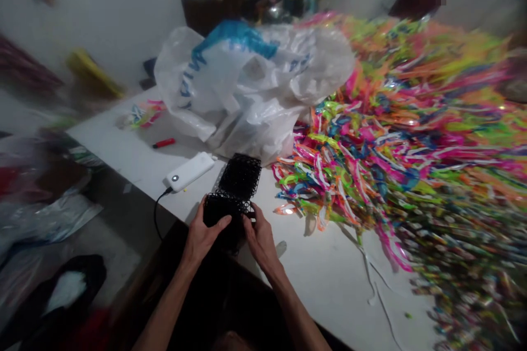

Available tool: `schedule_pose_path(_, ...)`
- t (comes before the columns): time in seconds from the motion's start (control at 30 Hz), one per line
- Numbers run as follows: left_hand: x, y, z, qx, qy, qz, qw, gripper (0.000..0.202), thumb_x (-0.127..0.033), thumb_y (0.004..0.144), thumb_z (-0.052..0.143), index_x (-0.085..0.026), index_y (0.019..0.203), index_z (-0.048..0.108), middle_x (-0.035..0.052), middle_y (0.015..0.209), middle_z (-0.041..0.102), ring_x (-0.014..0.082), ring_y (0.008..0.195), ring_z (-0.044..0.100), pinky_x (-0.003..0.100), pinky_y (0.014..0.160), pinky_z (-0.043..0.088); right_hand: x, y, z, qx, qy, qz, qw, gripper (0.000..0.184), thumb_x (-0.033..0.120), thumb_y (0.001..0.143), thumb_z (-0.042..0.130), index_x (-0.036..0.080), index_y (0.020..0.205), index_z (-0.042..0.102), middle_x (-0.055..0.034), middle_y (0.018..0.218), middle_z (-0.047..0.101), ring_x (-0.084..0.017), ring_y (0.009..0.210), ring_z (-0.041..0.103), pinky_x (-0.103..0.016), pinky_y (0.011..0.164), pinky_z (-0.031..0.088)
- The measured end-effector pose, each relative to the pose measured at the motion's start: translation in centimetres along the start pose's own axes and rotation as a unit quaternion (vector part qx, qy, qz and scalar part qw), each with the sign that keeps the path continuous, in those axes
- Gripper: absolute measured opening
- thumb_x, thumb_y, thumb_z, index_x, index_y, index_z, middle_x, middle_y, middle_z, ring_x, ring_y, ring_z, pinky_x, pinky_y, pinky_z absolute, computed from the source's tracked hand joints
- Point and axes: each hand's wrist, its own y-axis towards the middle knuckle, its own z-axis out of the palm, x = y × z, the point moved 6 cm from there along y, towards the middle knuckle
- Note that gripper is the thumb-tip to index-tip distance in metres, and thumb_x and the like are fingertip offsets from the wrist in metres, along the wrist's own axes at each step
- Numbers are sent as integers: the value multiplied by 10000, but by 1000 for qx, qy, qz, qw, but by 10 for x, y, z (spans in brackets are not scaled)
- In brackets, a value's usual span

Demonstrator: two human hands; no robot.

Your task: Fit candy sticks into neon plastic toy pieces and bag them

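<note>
Gripping one black mesh piece (217, 209) are two hands (201, 233).

Forward-down head view, apparently tilted

The lattice piece (219, 208) is black, the table (321, 279) white.

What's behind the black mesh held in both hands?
More black mesh, possibly joined to it, then the crumpled white plastic bag. The bag covers whatever lies directly behind it, so that's hidden.
</note>
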Motion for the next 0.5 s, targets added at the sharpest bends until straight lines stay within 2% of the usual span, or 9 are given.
schedule_pose_path(0.1, -10, 12, -3, 9, 67, -7, 998, 817, -536, 688, 633, -199, 1365, 323, 110, 1274, 533, 259, 1194, 482, 391, 1006, 377, 6, 3, -2, -55, -136, -20, 989, 489, 308, 872, 404, 113, 1321, 414, -146, 1052, 635, -243, 872, 624, -350, 754, 469)
schedule_pose_path(0.17, -14, 15, -4, 48, 91, 5, 995, 761, -559, 682, 624, -200, 1313, 397, 105, 1228, 569, 266, 1150, 519, 388, 971, 406, 6, 1, -6, -72, -159, -25, 984, 527, 305, 864, 416, 128, 1358, 365, -126, 993, 650, -234, 834, 631, -326, 710, 473)
schedule_pose_path(0.27, -11, 11, -4, 123, 92, -3, 988, 650, -565, 673, 624, -200, 1198, 507, 81, 1097, 647, 257, 1030, 596, 355, 891, 461, 1, -4, -5, -49, -96, -55, 993, 486, 318, 871, 409, 144, 1325, 415, -78, 861, 667, -193, 733, 628, -280, 650, 477)
schedule_pose_path(0.33, -8, 12, -7, 107, 102, -10, 989, 636, -566, 678, 615, -209, 1193, 505, 71, 1076, 657, 251, 1010, 606, 342, 868, 468, -5, -5, 0, -40, -50, -74, 995, 446, 327, 872, 407, 154, 1278, 471, -64, 838, 669, -175, 701, 620, -262, 626, 480)
schedule_pose_path(0.4, -10, 18, -7, 85, 127, -3, 988, 603, -583, 696, 582, -223, 1174, 514, 65, 1068, 657, 251, 1007, 606, 340, 851, 467, -10, -4, 4, -43, -22, -69, 996, 448, 330, 875, 397, 143, 1276, 469, -62, 823, 667, -171, 691, 617, -259, 614, 484)
schedule_pose_path(0.5, -19, 35, 2, 111, 165, 14, 980, 559, -610, 705, 545, -216, 1101, 556, 70, 1028, 663, 255, 967, 618, 328, 799, 472, -10, 1, 7, -39, -29, -55, 997, 459, 323, 872, 387, 126, 1281, 456, -73, 826, 662, -182, 713, 620, -273, 635, 486)
